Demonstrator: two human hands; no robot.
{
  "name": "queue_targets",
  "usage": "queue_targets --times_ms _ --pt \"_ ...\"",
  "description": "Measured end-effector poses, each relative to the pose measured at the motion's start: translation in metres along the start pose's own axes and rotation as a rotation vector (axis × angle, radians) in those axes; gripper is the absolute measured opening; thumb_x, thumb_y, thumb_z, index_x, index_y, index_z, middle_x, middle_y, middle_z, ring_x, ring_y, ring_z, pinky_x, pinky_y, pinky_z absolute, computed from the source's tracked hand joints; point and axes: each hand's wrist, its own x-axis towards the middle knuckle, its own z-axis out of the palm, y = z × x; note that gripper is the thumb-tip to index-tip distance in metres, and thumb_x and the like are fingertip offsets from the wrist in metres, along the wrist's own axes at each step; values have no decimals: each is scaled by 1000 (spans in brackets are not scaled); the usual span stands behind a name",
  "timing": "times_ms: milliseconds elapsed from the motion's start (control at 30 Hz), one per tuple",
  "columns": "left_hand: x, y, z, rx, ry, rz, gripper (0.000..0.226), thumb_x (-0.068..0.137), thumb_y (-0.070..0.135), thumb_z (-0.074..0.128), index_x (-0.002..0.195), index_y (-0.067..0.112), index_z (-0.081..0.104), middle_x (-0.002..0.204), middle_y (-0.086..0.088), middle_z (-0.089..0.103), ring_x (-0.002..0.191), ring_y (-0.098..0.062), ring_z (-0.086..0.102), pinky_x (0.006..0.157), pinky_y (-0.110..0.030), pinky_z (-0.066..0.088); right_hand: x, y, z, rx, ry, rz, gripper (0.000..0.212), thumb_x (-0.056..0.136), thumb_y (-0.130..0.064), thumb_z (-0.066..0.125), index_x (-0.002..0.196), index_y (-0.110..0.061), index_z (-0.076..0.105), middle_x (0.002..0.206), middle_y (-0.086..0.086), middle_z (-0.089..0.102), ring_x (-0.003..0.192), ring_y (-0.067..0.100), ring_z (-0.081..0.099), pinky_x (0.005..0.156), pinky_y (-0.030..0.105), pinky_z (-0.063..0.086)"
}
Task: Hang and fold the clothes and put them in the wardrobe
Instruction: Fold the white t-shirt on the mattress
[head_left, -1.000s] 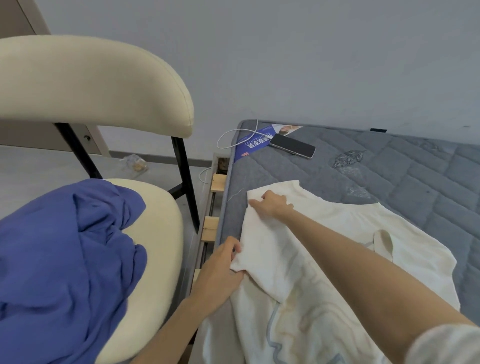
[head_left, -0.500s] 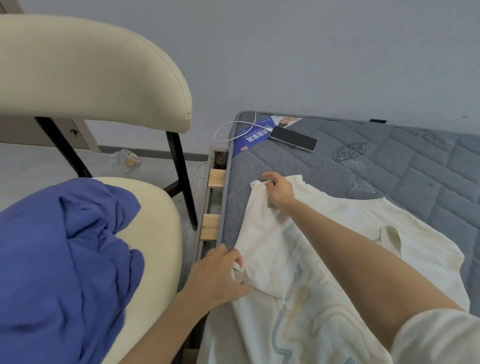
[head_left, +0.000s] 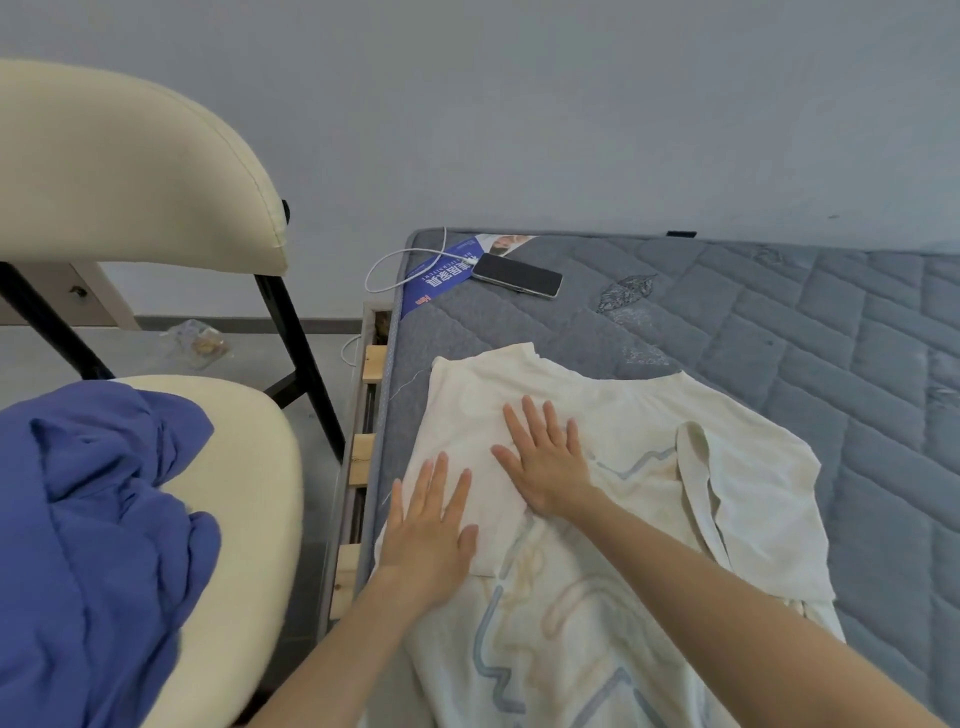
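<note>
Pressing down on the grey mattress (head_left: 805, 338), a cream T-shirt (head_left: 753, 493) under both palms.
The mattress fills 3 o'clock; the cream chair (head_left: 130, 182) stands at 9 o'clock, a blue garment (head_left: 93, 545) heaped on its seat. The T-shirt lies at 5 o'clock; my left hand (head_left: 426, 540) and right hand (head_left: 545, 462) rest flat on it, fingers straight. A phone (head_left: 517, 275) lies at 12 o'clock.

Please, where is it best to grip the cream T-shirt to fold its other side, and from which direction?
Pinch the cream T-shirt at its unfolded sleeve, coming from the right over the mattress. That sleeve lies flat and spread, its edge free; the left side is already folded in under the left hand and right hand, both pressing flat.
</note>
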Motion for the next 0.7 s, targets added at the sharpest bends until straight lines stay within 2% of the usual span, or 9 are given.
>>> queue_targets --times_ms 33,100,167,233,300,400,533,633,700 --pt "-1 1 -2 15 -33 -13 66 87 53 -11 140 20 -30 147 -7 -39 139 -23 -31 109 -47 -21 -1 3 -6 -10 -30 -1 63 96 -57 6 150 -30 -13 158 -4 -21 145 23 -19 116 47 -11" --pt "-2 5 -9 34 -99 -35 60 97 49 1 144 23 -26 147 -11 -39 138 -25 -33 108 -50 -22 -5 9 -22 3 -51 -29 57 101 -49 11 152 -29 -8 159 -2 -15 146 23 -14 116 49 -8" --pt "-2 11 -19 1 -91 -48 59 100 46 7 145 24 -23 148 -10 -38 138 -25 -32 107 -51 -23 -14 22 -38 31 32 -64 52 103 -40 14 152 -31 1 161 -3 -5 147 21 -8 117 48 -7" --pt "1 18 -28 -39 -8 -37 57 101 43 7 146 24 -21 150 -8 -35 140 -24 -29 109 -50 -21 -28 45 -53 48 175 -49 49 104 -30 19 152 -29 9 160 -5 6 148 19 0 118 45 -4" --pt "10 29 -36 -85 53 -21 56 102 39 8 147 22 -20 152 -6 -31 142 -22 -25 112 -47 -17 -43 74 -62 90 288 30 51 102 -17 27 152 -24 17 159 -3 16 147 19 7 119 44 0" --pt "32 46 -47 -120 88 5 55 103 33 10 148 20 -17 155 -5 -26 144 -22 -20 117 -42 -8 -64 127 -67 171 343 233 60 93 -3 35 150 -17 23 156 2 23 145 21 15 118 43 6" --pt "62 64 -55 -132 80 44 60 102 21 22 149 19 -15 156 -6 -21 145 -24 -13 118 -39 7 -81 187 -63 208 291 405 62 90 -4 41 149 -12 21 155 6 23 143 24 18 116 45 15" --pt "81 70 -58 -99 71 13 67 100 13 32 149 18 -13 156 -7 -20 146 -25 -11 117 -37 15 -83 210 -58 188 178 458 73 89 -13 51 150 -15 12 156 5 16 145 28 8 117 47 12" --pt "94 72 -60 -69 94 -13 63 102 18 31 150 17 -11 157 -8 -18 145 -26 -11 117 -38 11 -80 219 -56 139 134 460 85 88 -24 61 151 -18 5 158 6 8 147 30 -1 117 48 6"
